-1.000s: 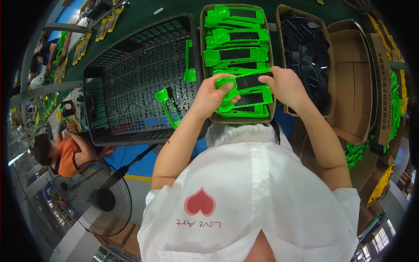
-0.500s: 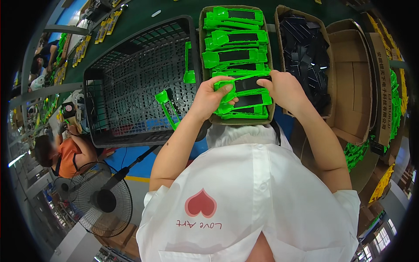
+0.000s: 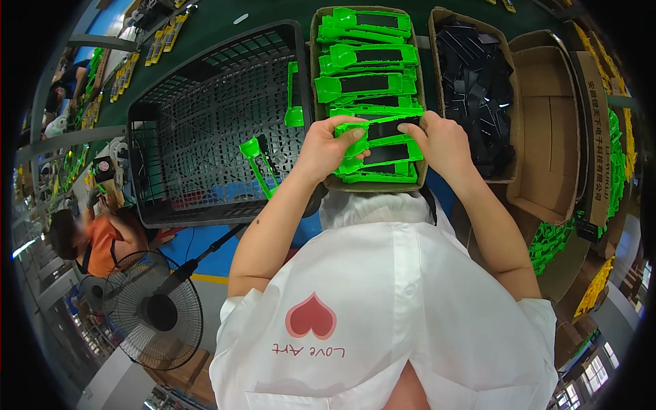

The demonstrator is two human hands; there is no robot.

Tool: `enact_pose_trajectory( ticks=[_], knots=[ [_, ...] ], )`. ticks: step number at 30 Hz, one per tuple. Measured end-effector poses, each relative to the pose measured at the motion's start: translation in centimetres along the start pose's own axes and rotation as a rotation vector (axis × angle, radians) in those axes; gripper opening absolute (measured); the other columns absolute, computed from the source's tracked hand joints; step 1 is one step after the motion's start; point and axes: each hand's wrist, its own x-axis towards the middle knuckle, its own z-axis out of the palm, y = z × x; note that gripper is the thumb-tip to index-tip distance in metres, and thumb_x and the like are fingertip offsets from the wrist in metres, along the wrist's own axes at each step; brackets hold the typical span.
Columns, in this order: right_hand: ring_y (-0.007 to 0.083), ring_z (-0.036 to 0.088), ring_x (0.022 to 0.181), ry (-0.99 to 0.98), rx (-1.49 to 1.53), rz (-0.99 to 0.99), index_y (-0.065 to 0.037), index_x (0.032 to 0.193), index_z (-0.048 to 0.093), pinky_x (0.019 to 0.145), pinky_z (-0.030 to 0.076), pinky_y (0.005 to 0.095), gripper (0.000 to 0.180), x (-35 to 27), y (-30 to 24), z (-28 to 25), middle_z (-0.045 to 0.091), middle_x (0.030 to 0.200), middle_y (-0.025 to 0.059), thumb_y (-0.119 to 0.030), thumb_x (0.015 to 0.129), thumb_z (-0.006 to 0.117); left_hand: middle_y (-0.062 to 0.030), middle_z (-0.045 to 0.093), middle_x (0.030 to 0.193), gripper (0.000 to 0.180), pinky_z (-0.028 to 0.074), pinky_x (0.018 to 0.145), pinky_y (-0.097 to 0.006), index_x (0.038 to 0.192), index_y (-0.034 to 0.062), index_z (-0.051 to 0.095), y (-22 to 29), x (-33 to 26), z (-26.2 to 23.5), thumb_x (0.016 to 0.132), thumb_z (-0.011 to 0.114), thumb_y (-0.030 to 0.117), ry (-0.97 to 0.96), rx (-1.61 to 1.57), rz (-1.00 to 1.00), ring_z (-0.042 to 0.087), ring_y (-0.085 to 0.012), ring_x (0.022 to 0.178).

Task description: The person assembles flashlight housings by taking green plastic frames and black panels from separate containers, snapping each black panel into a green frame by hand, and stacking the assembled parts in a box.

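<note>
Gripping green part [image 3: 378,132], both hands [image 3: 328,147] [image 3: 441,141]; fingertips hiding its ends.

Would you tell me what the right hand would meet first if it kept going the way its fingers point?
The right hand points leftward over the green piece both hands grip; straight on, its fingertips would probably meet the left hand first, though depth is unclear.

Both hands — left hand [image 3: 326,147], right hand [image 3: 443,142] — grip one green plastic part [image 3: 374,132] above a part-filled cardboard box [image 3: 421,102].
</note>
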Motion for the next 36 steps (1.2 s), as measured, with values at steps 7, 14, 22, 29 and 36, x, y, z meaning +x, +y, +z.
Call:
enact_pose_trajectory(
  ticks=[7,14,22,29,36],
  knots=[
    [0.0199,0.055,0.048,-0.176,0.479,0.095,0.000,0.083,0.051,0.047,0.042,0.0289,0.041,0.7,2.0,-1.1,0.058,0.065,0.0125,-0.035,0.069,0.066,-0.0087,0.056,0.083,0.016,0.048,0.054,-0.025,0.096,-0.0025,0.056,0.1,0.0,-1.3,0.081,0.054,0.003,-0.061,-0.024,-0.031,0.059,-0.0182,0.063],
    [0.0148,0.055,0.046,-0.243,0.449,0.220,-0.002,0.084,0.058,0.048,0.043,0.0261,0.034,-0.8,1.3,-1.4,0.058,0.060,0.0095,-0.032,0.070,0.066,-0.0081,0.057,0.081,0.017,0.045,0.049,-0.023,0.092,-0.0016,0.057,1.1,-0.5,1.1,0.077,0.059,0.005,-0.046,0.124,-0.063,0.058,-0.0134,0.061],
    [0.0185,0.060,0.059,-0.180,0.415,0.048,-0.001,0.085,0.058,0.056,0.045,0.0289,0.033,-0.2,2.0,-1.7,0.061,0.072,0.0132,-0.030,0.072,0.064,-0.0120,0.059,0.073,0.024,0.045,0.059,-0.032,0.081,-0.0005,0.059,1.4,0.8,1.4,0.070,0.066,0.019,0.011,1.147,0.311,0.059,-0.0230,0.066],
    [0.0164,0.058,0.061,-0.358,0.590,0.070,-0.001,0.089,0.049,0.056,0.045,0.0262,0.030,-0.8,0.7,-3.7,0.059,0.071,0.0119,-0.024,0.074,0.063,-0.0143,0.058,0.068,0.028,0.044,0.061,-0.038,0.075,0.0037,0.061,2.9,2.1,4.1,0.071,0.060,0.032,-0.109,1.082,0.248,0.056,-0.0303,0.068],
    [0.0295,0.055,0.076,-0.297,0.494,-0.017,-0.002,0.095,0.034,0.067,0.043,0.0323,0.060,-1.3,1.5,-4.2,0.053,0.077,0.0164,-0.020,0.057,0.076,-0.0119,0.055,0.062,0.029,0.041,0.055,-0.041,0.066,0.0059,0.060,1.3,2.5,6.8,0.070,0.061,0.034,0.052,1.066,0.284,0.055,-0.0305,0.061]
  ],
)
